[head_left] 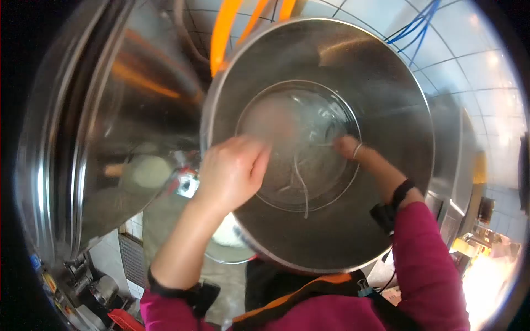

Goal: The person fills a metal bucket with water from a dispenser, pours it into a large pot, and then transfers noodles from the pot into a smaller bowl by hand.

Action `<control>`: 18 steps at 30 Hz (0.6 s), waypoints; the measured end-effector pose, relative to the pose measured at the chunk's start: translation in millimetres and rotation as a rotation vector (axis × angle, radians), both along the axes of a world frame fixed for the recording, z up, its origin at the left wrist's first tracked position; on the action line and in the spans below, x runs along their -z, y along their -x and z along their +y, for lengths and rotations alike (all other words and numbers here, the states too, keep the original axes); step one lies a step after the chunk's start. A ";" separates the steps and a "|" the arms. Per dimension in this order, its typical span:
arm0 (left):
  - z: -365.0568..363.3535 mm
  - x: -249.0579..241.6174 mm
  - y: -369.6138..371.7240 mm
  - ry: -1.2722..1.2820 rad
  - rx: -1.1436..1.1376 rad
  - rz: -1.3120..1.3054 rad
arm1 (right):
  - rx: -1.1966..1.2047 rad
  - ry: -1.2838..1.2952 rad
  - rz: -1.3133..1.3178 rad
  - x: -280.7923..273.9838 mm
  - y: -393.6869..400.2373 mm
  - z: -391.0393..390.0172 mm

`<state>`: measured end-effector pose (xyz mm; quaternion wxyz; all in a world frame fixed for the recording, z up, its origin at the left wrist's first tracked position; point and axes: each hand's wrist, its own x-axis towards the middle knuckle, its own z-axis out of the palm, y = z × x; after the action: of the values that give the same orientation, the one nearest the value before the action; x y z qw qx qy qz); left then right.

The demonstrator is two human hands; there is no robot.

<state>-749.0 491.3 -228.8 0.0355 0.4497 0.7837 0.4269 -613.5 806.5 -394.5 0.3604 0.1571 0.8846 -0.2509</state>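
Observation:
A large round metal pot [386, 99] fills the middle, its opening facing me. My left hand [234, 168] is curled over the pot's left side; whatever its fingers hold, if anything, is hidden. Beyond it is a pinkish blur inside the pot. Deeper in, at the right of the round bottom, my right hand [346, 147] has its fingers drawn together beside something clear and shiny that I cannot make out. A thin whitish strand [302, 185] hangs or lies between the hands, over the wet-looking bottom.
Left of the pot stands a big shiny metal surface [132, 94]. Below my left forearm is a bowl [229, 231] with something white in it. Orange straps [223, 33] and blue cords [417, 27] hang by the tiled wall. A bright light glows at the lower right.

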 end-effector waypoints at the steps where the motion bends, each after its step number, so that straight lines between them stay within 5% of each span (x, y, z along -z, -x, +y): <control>1: 3.8 -3.9 0.9 0.139 -0.037 0.013 | 0.012 -0.057 -0.016 32.2 -11.6 -2.6; 4: 10.9 -6.2 -4.1 0.349 -0.087 0.089 | -0.034 -0.161 -0.156 82.8 -40.0 2.1; 9: 18.3 -5.7 -5.5 0.437 -0.091 0.103 | 1.126 -0.116 0.086 147.3 -49.6 32.2; 12: 17.8 -12.8 -7.9 0.498 -0.078 0.002 | 1.540 0.163 0.260 190.9 -29.4 45.0; 18: -13.1 -34.1 9.0 0.494 -0.023 -0.013 | 1.583 0.320 0.393 215.7 44.6 -15.9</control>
<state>-758.0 478.2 -194.7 0.1447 0.4157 0.8690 0.2258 -658.0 790.5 -610.2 -0.0659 0.6332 0.5129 -0.5758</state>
